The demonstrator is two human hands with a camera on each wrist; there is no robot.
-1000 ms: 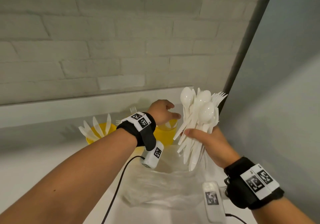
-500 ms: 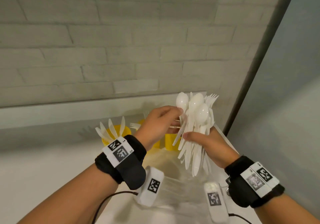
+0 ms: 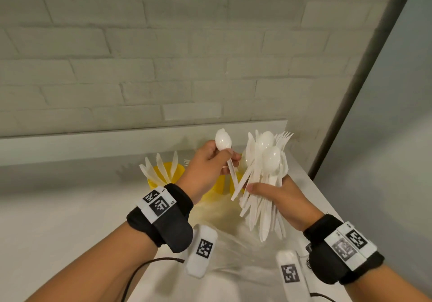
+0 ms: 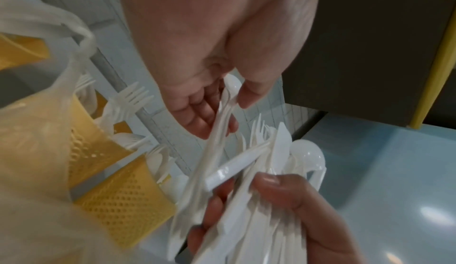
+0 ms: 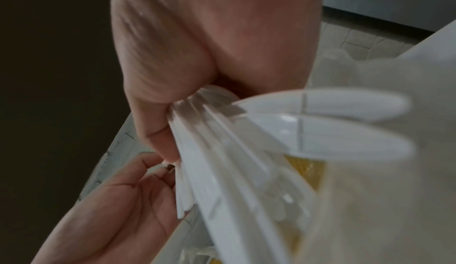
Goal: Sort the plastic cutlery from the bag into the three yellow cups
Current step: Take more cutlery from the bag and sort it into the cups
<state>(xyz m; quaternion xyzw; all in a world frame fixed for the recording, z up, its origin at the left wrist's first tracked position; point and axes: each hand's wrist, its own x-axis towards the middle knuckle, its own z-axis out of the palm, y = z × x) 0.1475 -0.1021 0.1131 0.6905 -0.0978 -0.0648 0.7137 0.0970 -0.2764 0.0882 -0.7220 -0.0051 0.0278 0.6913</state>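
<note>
My right hand grips a thick bundle of white plastic cutlery, spoons and forks fanned upward; its handles fill the right wrist view. My left hand pinches one white spoon by its neck, just left of the bundle, the handle still crossing the bundle's edge. A yellow cup at the left holds white knives. Two more yellow cups stand behind my hands, mostly hidden in the head view; forks stick out of one. The clear bag lies below my hands.
A grey brick wall with a low ledge rises right behind the cups. A grey panel with a dark post closes off the right side. The white counter stretches away to the left. Wrist-camera cables hang under both forearms.
My left hand came back from the cups to the bundle, took hold of one spoon and drew it up and to the left. The right hand kept the bundle nearly still.
</note>
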